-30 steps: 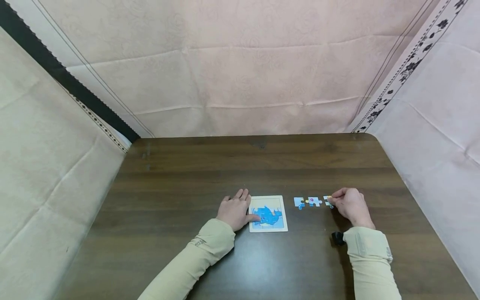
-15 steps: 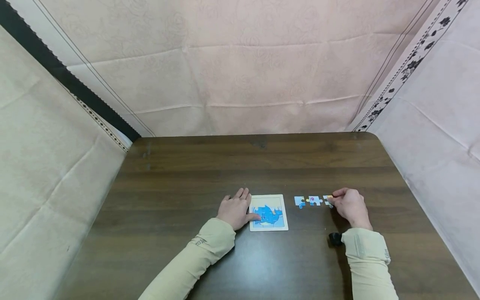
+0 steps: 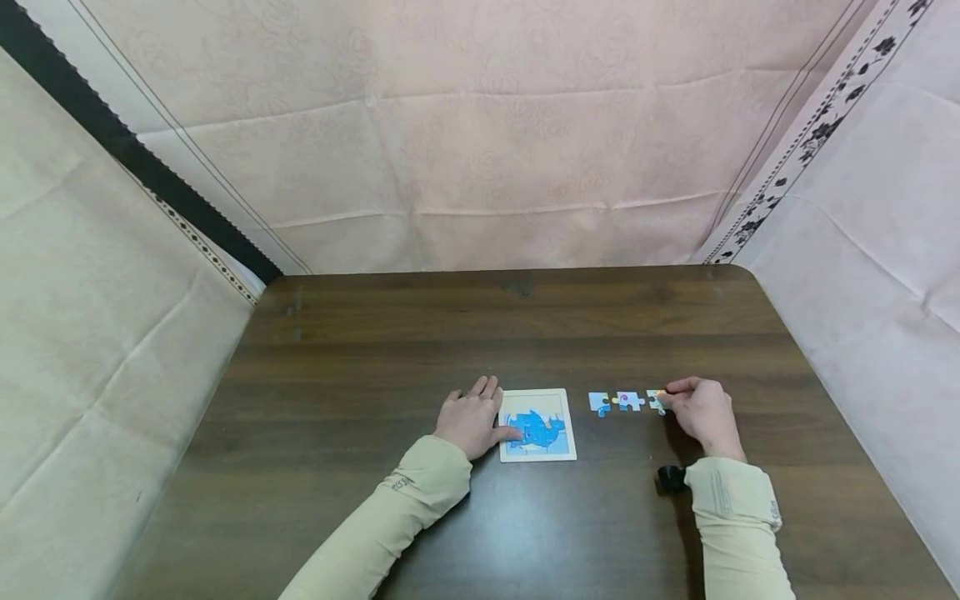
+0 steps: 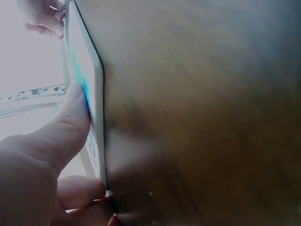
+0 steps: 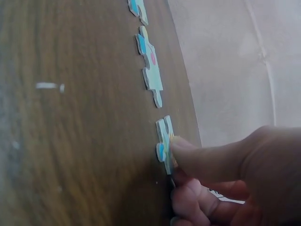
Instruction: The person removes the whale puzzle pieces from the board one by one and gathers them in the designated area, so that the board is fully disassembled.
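A square jigsaw board with a blue whale picture lies flat on the table, its upper strip pale. My left hand rests along its left side, thumb over the picture and fingers stretched on the table. To the right, my right hand pinches the right end of a puzzle piece, thumb on top and fingers curled at its edge. That piece stays low at the tabletop, partly hidden by the thumb. Two more pieces lie in a row left of it: a middle piece and a left piece.
The brown wooden table ends at a far edge, against a pale cloth wall. More cloth hangs at both sides. A small black device sits at my right wrist.
Both hands, the board and the puzzle pieces stay in nearly the same places. The right forearm has shifted slightly left since the earliest frame.
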A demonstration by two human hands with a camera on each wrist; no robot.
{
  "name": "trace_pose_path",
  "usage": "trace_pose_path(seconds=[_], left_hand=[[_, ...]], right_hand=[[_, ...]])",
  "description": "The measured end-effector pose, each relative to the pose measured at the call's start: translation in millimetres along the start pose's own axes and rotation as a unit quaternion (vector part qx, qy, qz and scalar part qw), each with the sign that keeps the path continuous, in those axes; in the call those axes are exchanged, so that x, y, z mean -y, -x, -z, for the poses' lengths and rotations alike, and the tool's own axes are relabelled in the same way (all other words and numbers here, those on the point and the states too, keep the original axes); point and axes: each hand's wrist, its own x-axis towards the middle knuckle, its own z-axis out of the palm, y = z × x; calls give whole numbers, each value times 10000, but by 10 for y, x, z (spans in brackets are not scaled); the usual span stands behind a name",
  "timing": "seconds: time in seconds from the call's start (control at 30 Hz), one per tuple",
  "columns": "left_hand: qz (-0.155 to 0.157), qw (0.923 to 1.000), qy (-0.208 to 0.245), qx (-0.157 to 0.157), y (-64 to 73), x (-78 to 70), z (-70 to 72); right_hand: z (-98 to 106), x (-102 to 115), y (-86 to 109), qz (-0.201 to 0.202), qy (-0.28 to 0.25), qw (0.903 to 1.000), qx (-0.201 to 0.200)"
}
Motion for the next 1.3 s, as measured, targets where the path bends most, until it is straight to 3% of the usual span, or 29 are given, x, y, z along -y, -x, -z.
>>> trace_pose_path(seconds=[0.3,0.5,0.73,1.0,1.17,1.3], left_hand=[[20,9998,179,23,20,14,38],[21,9990,336,296,-13,36,65],[40,9977,405,544,-12,33,80],[31,9982,387,466,-31,38,59],[1,9980,425,478,-45,39,38],[73,9976,460,517,-41,43,40]], right_hand=[[15,-33,89,21,-263,9997,-10],[21,-25,52,188,-132,9997,6],[13,-36,38,93,-82,9999,-5],[-39,45,70,154,-119,9993,-319],[-225,264,193,914,66,9943,-547],[-571,607,370,1725,71,9849,-98]])
